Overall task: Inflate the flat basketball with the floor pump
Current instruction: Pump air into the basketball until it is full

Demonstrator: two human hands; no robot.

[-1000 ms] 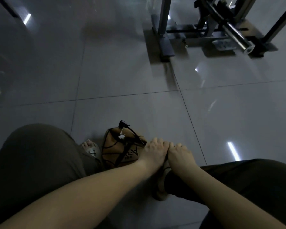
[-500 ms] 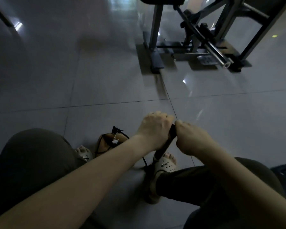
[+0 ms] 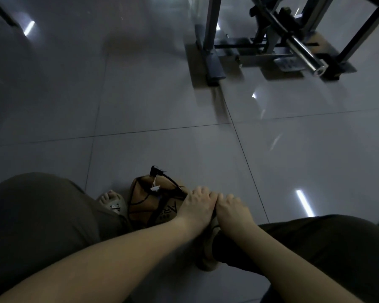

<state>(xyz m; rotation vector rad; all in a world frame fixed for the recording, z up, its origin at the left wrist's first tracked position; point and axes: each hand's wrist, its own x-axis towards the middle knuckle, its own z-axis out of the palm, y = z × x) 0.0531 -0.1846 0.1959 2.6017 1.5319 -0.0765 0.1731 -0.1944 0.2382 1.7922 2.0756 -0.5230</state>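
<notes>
Lower left of the frame is filled by a knee in dark olive trousers, with a left foot in a pale sandal [image 3: 112,201] showing beside it. Just right of that foot, on the grey tiled floor [image 3: 162,110], lies the flat basketball [image 3: 148,207], tan, creased and folded in on itself. A black hose [image 3: 171,182] crosses its top, and a small white tag [image 3: 155,188] hangs from it. Print on the ball's near panel looks like upside-down letters, perhaps "AR". The smaller line beside it is too dim to read.

Right of the ball, at low centre, the left hand [image 3: 198,204] and right hand [image 3: 230,209] are knuckles-up and pressed side by side. Their fingers curl down over the pump handle [image 3: 214,213], which is almost wholly hidden. The left hand is nearer the ball and overlaps its right edge. The handle seems to be at the bottom of its travel, so the next move is probably a straight pull upward. A steel gym machine [image 3: 282,47] stands at upper right.
</notes>
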